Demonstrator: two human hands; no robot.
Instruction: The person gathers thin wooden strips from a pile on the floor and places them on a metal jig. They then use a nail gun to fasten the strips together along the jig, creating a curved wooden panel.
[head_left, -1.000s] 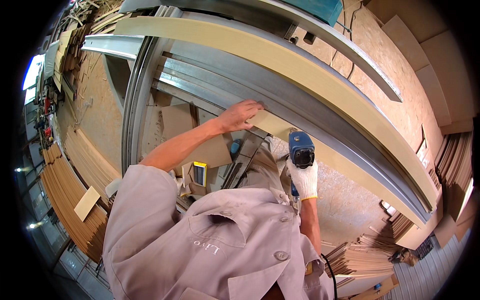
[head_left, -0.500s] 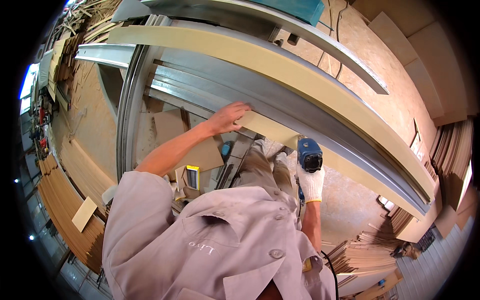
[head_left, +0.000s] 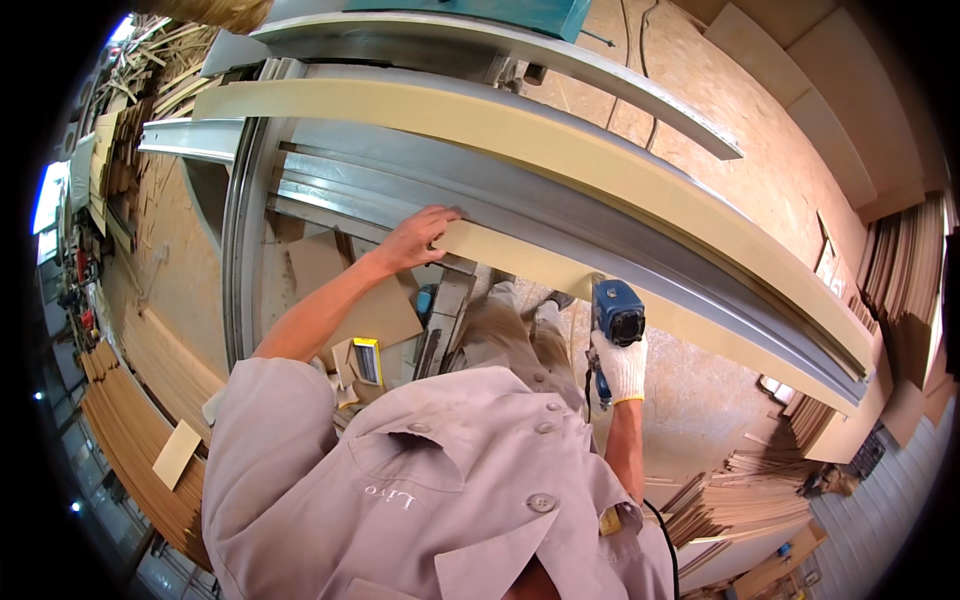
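Observation:
At the near side of the metal table (head_left: 400, 170), my bare left hand (head_left: 415, 240) is closed on the left end of a pale yellow strip (head_left: 520, 255). That strip runs off to the right along the table edge. My right hand (head_left: 625, 370), in a white knitted glove, grips a blue nail gun (head_left: 620, 310). Its nose is against or very near the strip's near face; the exact contact is hidden. A longer pale yellow board (head_left: 480, 115) lies across the far part of the table, beyond both hands.
A metal rail (head_left: 600, 70) crosses beyond the table. Stacked brown boards (head_left: 140, 440) lie at the left, more strips (head_left: 740, 500) at the lower right. Below my left arm are a yellow-edged box (head_left: 367, 360) and cardboard (head_left: 370, 300). Cables (head_left: 645, 60) trail over the floor.
The whole view has shifted slightly, most things now sitting a little further left. Both hands keep their holds, and the nail gun stays at about the same part of the strip.

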